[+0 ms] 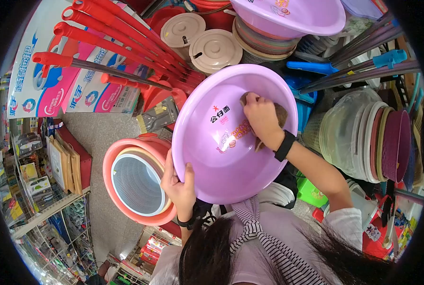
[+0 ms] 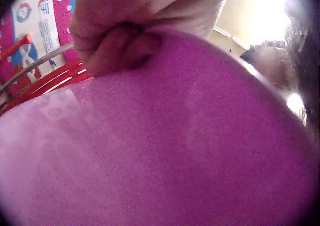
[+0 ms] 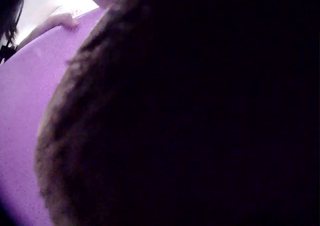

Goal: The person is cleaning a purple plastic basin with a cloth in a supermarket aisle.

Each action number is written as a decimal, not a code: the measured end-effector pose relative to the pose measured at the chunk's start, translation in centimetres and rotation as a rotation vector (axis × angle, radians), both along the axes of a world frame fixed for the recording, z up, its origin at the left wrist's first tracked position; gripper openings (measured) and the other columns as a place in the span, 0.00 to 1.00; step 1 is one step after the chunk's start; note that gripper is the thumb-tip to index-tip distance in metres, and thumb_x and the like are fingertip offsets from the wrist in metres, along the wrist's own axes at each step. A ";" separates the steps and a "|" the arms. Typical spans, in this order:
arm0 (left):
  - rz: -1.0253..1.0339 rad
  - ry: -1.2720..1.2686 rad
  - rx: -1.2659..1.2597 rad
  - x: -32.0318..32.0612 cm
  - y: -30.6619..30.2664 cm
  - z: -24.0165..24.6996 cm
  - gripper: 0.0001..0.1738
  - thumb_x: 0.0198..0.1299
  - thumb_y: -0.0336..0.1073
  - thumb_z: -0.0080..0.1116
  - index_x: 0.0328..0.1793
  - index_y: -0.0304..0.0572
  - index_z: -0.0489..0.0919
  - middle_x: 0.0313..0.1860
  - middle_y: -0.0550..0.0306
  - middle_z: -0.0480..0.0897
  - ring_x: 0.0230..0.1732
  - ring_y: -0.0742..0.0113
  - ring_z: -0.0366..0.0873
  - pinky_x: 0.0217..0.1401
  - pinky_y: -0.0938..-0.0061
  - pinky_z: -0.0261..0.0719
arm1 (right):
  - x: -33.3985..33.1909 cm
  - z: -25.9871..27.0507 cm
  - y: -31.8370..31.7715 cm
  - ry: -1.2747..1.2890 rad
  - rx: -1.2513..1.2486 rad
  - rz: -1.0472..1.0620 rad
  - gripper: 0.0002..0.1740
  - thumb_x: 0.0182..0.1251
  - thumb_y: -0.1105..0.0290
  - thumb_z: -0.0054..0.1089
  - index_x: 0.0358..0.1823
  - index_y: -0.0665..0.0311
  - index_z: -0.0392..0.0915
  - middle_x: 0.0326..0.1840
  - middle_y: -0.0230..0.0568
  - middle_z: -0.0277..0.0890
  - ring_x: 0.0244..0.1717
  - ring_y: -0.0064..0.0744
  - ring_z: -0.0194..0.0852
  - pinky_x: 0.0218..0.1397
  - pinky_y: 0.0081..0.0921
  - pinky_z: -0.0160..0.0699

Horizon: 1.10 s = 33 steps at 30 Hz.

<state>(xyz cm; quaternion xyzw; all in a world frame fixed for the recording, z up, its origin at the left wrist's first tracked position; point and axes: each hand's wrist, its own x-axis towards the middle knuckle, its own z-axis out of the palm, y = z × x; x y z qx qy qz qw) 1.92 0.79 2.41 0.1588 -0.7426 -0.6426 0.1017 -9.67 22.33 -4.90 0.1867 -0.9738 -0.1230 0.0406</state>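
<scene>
A large purple basin (image 1: 202, 156) with printed characters inside is tilted in front of the person in the head view. The left hand (image 1: 179, 190) grips its left rim, thumb on the inner side; in the left wrist view the curled fingers of the left hand (image 2: 120, 46) meet the edge of the purple basin (image 2: 165, 136). Inside, at the right wall, the right hand (image 1: 264, 121) holds a brown cloth (image 1: 280, 114) bunched under its fingers against the surface. The brown cloth (image 3: 65, 151) fills much of the right wrist view, dark and close, beside the purple basin (image 3: 30, 101).
Red-handled poles (image 1: 112, 42) lean at the upper left. Lidded beige bins (image 1: 215, 50) and another purple basin (image 1: 292, 16) stand beyond. Nested pink and white baskets (image 1: 133, 183) sit at left, stacked baskets (image 1: 349, 133) at right, and a goods shelf (image 1: 50, 213) at far left.
</scene>
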 end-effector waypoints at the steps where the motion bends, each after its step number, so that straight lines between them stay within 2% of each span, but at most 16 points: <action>1: 0.001 0.000 0.000 -0.1 0.0 0.0 0.28 0.60 0.18 0.53 0.68 0.23 0.66 0.50 0.53 0.80 0.43 0.77 0.76 0.47 0.84 0.73 | 0.2 -0.2 -0.3 0.000 0.000 0.001 0.08 0.51 0.72 0.60 0.34 0.62 0.80 0.36 0.38 0.75 0.31 0.30 0.79 0.32 0.23 0.74; 3: -0.009 0.002 -0.009 -0.1 -0.1 -0.1 0.29 0.59 0.18 0.53 0.69 0.23 0.66 0.50 0.52 0.80 0.43 0.77 0.76 0.47 0.84 0.73 | 1.1 -0.7 -0.9 -0.064 0.280 0.070 0.04 0.54 0.71 0.58 0.31 0.58 0.81 0.33 0.36 0.77 0.30 0.29 0.79 0.27 0.22 0.71; 7: -0.001 -0.020 0.020 -0.1 -0.1 -0.1 0.29 0.59 0.18 0.53 0.69 0.23 0.66 0.50 0.51 0.80 0.43 0.77 0.77 0.46 0.84 0.73 | 3.2 -2.0 -0.7 -0.270 0.270 0.021 0.05 0.54 0.72 0.59 0.30 0.52 0.82 0.29 0.30 0.77 0.29 0.26 0.79 0.23 0.22 0.67; 10: 0.009 -0.027 -0.001 0.2 -0.3 -0.3 0.29 0.59 0.18 0.53 0.69 0.23 0.65 0.51 0.51 0.80 0.43 0.77 0.77 0.46 0.84 0.74 | 4.8 -2.3 -0.7 -0.398 0.136 0.108 0.05 0.51 0.70 0.62 0.29 0.49 0.82 0.26 0.25 0.77 0.28 0.25 0.80 0.20 0.26 0.67; 12: -0.023 -0.066 0.018 0.2 -0.6 -0.4 0.30 0.61 0.25 0.57 0.70 0.24 0.66 0.55 0.51 0.78 0.51 0.72 0.77 0.56 0.79 0.72 | 5.2 -1.5 -1.4 -0.578 0.122 0.202 0.03 0.49 0.70 0.63 0.26 0.50 0.82 0.26 0.26 0.78 0.29 0.27 0.81 0.20 0.29 0.68; 13: -0.024 -0.066 0.017 0.3 -0.6 -0.5 0.30 0.61 0.25 0.57 0.70 0.24 0.66 0.55 0.51 0.78 0.51 0.72 0.77 0.56 0.79 0.72 | 5.7 -4.0 -1.4 -0.712 0.033 0.232 0.03 0.48 0.71 0.62 0.23 0.52 0.82 0.25 0.32 0.79 0.29 0.32 0.82 0.24 0.32 0.71; 14: -0.031 -0.055 -0.012 0.3 -0.6 -0.5 0.30 0.61 0.24 0.57 0.70 0.24 0.65 0.56 0.49 0.78 0.52 0.71 0.77 0.57 0.78 0.72 | 6.0 -4.2 -1.6 -0.712 0.031 0.230 0.03 0.48 0.71 0.62 0.23 0.52 0.82 0.25 0.32 0.79 0.29 0.32 0.82 0.24 0.32 0.71; 16: -0.042 -0.042 -0.041 0.2 -0.6 -0.5 0.30 0.61 0.24 0.56 0.70 0.24 0.65 0.58 0.48 0.77 0.53 0.70 0.76 0.58 0.77 0.72 | 6.9 -4.1 -2.6 -0.582 -0.266 0.422 0.02 0.45 0.72 0.62 0.22 0.55 0.82 0.24 0.36 0.79 0.29 0.36 0.82 0.28 0.34 0.73; 18: -0.016 -0.011 -0.054 0.0 -0.4 -0.4 0.29 0.60 0.20 0.53 0.69 0.24 0.66 0.53 0.50 0.79 0.48 0.73 0.76 0.53 0.80 0.72 | 7.1 -3.7 -4.0 -0.494 -0.255 0.411 0.03 0.42 0.73 0.62 0.22 0.58 0.82 0.22 0.39 0.78 0.28 0.39 0.82 0.32 0.35 0.74; 20: -0.012 -0.017 -0.056 0.0 -0.5 -0.4 0.29 0.60 0.20 0.53 0.69 0.24 0.66 0.53 0.50 0.78 0.49 0.72 0.76 0.54 0.80 0.72 | 6.5 -1.7 -4.9 -0.736 -0.372 0.530 0.02 0.43 0.72 0.62 0.21 0.61 0.81 0.21 0.42 0.78 0.28 0.44 0.81 0.32 0.38 0.75; 22: -0.007 -0.024 -0.058 0.0 -0.8 -0.4 0.29 0.60 0.20 0.53 0.69 0.24 0.66 0.54 0.50 0.78 0.49 0.72 0.76 0.54 0.79 0.72 | 6.1 -1.4 -5.8 -0.799 -0.487 0.572 0.05 0.46 0.70 0.61 0.21 0.63 0.80 0.21 0.46 0.77 0.28 0.48 0.80 0.32 0.42 0.75; 24: -0.013 -0.033 -0.033 -0.1 -1.2 -0.7 0.29 0.60 0.20 0.53 0.69 0.24 0.65 0.56 0.50 0.77 0.52 0.71 0.75 0.56 0.78 0.71 | 5.4 0.2 -6.5 -0.924 -0.692 0.426 0.12 0.55 0.64 0.60 0.22 0.65 0.79 0.17 0.49 0.73 0.23 0.50 0.77 0.30 0.42 0.74; 26: -0.002 -0.024 -0.004 -0.3 -1.4 -1.2 0.28 0.61 0.20 0.53 0.69 0.24 0.65 0.57 0.49 0.77 0.53 0.70 0.75 0.58 0.78 0.71 | 4.8 0.5 -6.7 -0.955 -0.795 0.347 0.16 0.62 0.59 0.59 0.27 0.67 0.78 0.22 0.51 0.74 0.26 0.51 0.76 0.30 0.42 0.73; 28: 0.012 -0.016 0.021 -0.4 -1.6 -1.3 0.28 0.62 0.21 0.53 0.69 0.23 0.65 0.57 0.49 0.77 0.54 0.69 0.75 0.59 0.77 0.70 | 4.0 0.7 -6.7 -0.483 -1.280 0.038 0.17 0.62 0.58 0.57 0.26 0.65 0.78 0.29 0.50 0.76 0.28 0.53 0.76 0.31 0.44 0.73; 31: 0.021 -0.030 0.018 -0.3 -1.5 -1.2 0.28 0.63 0.21 0.53 0.69 0.22 0.64 0.59 0.48 0.76 0.57 0.68 0.74 0.61 0.76 0.69 | 1.6 2.7 -5.9 -0.207 -1.214 -0.300 0.14 0.64 0.60 0.56 0.32 0.65 0.77 0.27 0.47 0.73 0.29 0.53 0.75 0.30 0.42 0.72; 33: 0.021 -0.064 0.036 -0.3 -1.4 -1.0 0.28 0.63 0.21 0.53 0.70 0.22 0.64 0.60 0.48 0.75 0.57 0.68 0.74 0.62 0.75 0.68 | 0.4 4.0 -5.9 -0.128 -1.248 -0.279 0.13 0.64 0.61 0.56 0.32 0.65 0.76 0.28 0.47 0.73 0.29 0.53 0.75 0.30 0.42 0.72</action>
